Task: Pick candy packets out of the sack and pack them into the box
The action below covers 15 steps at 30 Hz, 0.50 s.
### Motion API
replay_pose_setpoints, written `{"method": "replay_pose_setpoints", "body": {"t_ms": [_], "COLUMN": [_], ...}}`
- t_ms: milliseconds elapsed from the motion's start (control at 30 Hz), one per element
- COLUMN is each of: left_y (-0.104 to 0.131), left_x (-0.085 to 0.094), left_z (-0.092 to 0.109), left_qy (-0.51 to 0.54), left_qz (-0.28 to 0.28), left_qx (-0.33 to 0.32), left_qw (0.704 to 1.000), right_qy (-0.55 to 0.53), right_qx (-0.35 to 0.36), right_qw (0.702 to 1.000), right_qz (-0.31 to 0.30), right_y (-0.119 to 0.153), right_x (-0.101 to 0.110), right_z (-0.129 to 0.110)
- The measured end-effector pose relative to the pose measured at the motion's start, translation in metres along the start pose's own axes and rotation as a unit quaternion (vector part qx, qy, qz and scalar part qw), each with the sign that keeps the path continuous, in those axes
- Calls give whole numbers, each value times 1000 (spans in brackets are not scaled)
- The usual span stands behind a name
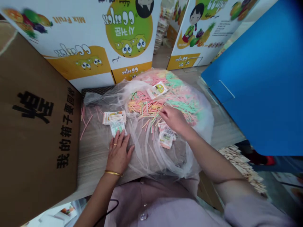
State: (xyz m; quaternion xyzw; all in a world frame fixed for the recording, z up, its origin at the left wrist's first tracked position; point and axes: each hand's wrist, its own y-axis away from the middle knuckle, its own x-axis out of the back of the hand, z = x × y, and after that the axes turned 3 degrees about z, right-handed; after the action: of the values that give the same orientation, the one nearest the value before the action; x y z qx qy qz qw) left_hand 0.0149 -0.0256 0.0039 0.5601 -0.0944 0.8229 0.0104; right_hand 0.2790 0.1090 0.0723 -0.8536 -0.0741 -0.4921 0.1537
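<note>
My left hand [118, 152] lies flat with its fingers stretched out, the fingertips on a small clear packet [117, 125] with green sticks in it. That packet overlaps a printed packet [109, 117]. My right hand [174, 118] is closed in a pinch at the near edge of a heap of thin candy sticks [148, 103], pink, yellow and green. What its fingertips hold, if anything, I cannot make out. The sticks lie in a large clear plastic bag [139, 148], opened out on the table. Below my right hand rest several small packets [166, 138], and another packet [158, 90] lies on the heap.
A brown cardboard box [42, 132] stands at the left. Printed white cartons [94, 41] line the back, with another carton [201, 34] at the back right. A blue panel [260, 78] rises at the right. Loose pink sticks [85, 127] lie beside the brown box.
</note>
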Motion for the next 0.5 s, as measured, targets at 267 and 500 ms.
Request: {"method": "replay_pose_setpoints", "body": {"t_ms": [267,500], "left_y": [-15,-32], "left_x": [8,29], "left_z": [2,31], "left_qy": [16,202], "left_qz": [39,76], "left_qx": [10,9], "left_qw": [999,976], "right_qy": [61,57], "right_qx": [-29,20], "right_qw": [997,997], "right_qz": [34,54], "right_y": [91,83], "right_x": [-17,25], "right_z": [61,50]}}
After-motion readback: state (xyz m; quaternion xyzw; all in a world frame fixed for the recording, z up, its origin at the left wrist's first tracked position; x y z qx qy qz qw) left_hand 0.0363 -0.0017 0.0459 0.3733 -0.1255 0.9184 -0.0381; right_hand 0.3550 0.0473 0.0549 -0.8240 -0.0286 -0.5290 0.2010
